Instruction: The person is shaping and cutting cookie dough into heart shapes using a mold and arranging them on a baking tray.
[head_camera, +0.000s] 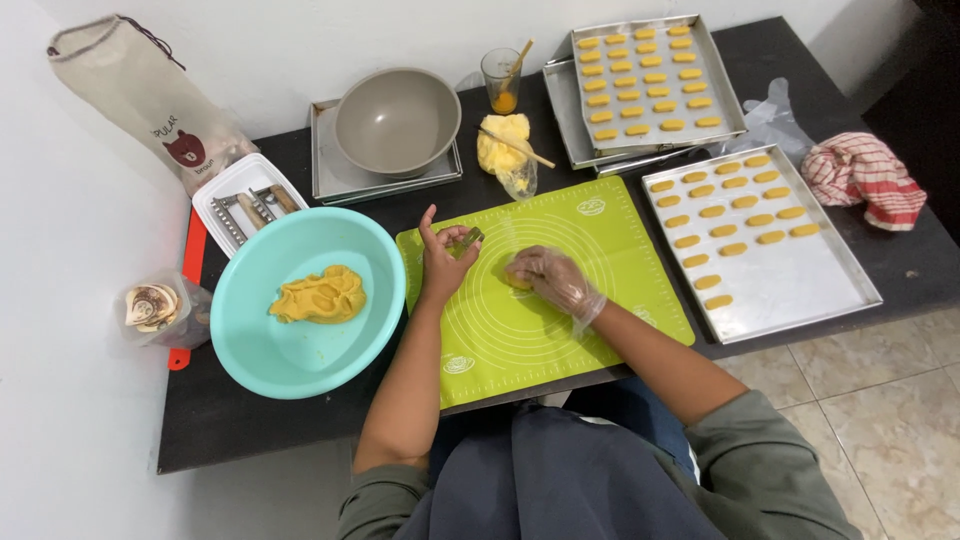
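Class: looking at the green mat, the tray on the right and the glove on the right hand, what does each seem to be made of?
Mat: probably silicone, matt, flexible-looking, lying flat with printed circles. Tray: metal, likely aluminium, dull silver sheen with a raised rim. Glove: thin clear plastic, wrinkled and see-through over the right hand.

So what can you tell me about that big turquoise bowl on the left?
The turquoise bowl is wide, round and shallow, seemingly smooth plastic. It sits upright on the dark table, left of the green mat, its rim just overlapping the mat's edge. Inside lies one flattish lump of yellow dough, off-centre toward the back. Neither hand touches it; the left hand is nearest.
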